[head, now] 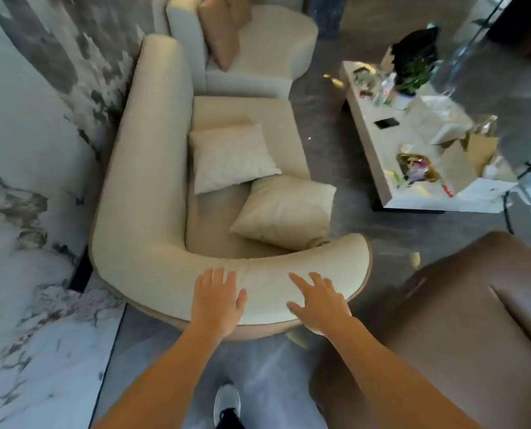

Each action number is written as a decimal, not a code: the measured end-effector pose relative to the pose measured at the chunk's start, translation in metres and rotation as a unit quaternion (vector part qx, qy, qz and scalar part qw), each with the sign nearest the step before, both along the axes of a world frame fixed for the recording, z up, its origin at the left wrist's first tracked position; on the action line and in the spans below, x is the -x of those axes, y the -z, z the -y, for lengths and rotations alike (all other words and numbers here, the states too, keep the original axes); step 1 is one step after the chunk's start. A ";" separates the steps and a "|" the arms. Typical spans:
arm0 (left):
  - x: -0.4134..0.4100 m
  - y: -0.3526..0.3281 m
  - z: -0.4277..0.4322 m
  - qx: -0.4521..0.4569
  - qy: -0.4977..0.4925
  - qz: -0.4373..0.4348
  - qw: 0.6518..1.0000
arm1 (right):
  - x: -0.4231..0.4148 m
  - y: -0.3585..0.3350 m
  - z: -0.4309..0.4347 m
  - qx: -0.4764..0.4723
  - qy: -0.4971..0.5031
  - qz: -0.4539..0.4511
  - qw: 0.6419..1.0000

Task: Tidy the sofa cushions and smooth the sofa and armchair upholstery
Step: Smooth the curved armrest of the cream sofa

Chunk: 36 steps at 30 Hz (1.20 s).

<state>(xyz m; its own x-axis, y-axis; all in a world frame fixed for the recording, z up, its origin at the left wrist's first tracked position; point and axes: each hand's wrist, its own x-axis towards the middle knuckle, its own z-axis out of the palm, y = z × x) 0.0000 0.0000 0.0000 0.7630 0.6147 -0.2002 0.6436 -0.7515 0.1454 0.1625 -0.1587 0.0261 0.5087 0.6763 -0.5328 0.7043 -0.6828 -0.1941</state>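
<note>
Left hand [217, 300]: flat and open on the near curved arm of the cream sofa [143, 168], fingers spread, grasping nothing.
Right hand [318, 301]: also open, palm down on the same arm, just right of the left hand, fingers apart, nothing held.
Sofa place: centre of the scene, back along the left by the marble wall [26, 119], seat running to the far side.
Textured cushion [231, 156]: lying tilted on the seat, against the back.
Smooth cushion [284, 210]: lying flat near the right edge of the seat, its far corner touching the textured one, its near corner against the arm.
Tan cushion [220, 29]: upright on the far sofa section [267, 51].
Brown armchair [462, 320]: near right, untouched for now.
Coffee table [369, 125]: far right, crowded with bags and small things.
Step in hand: probably smoothing the arm upholstery with both palms.
Next move: probably reaching over the arm to the two loose cushions, to stand them upright against the back; then the armchair.
</note>
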 end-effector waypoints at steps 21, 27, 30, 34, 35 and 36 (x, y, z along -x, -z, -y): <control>0.003 0.130 -0.006 -0.178 -0.039 0.297 0.937 | 0.008 0.146 -0.025 -0.262 0.064 0.158 0.950; -0.011 0.128 -0.038 -0.154 -0.053 0.274 0.948 | -0.003 0.148 -0.059 -0.233 0.062 0.164 0.956; -0.027 0.131 -0.072 -0.150 -0.056 0.266 0.950 | -0.021 0.153 -0.089 -0.236 0.057 0.192 0.951; -0.053 0.131 -0.121 -0.156 -0.077 0.261 0.950 | -0.044 0.156 -0.137 -0.243 0.045 0.215 0.945; -0.061 0.130 -0.133 -0.157 -0.080 0.259 0.950 | -0.051 0.155 -0.149 -0.241 0.041 0.219 0.945; -0.068 0.130 -0.146 -0.160 -0.080 0.258 0.949 | -0.057 0.154 -0.161 -0.238 0.037 0.225 0.944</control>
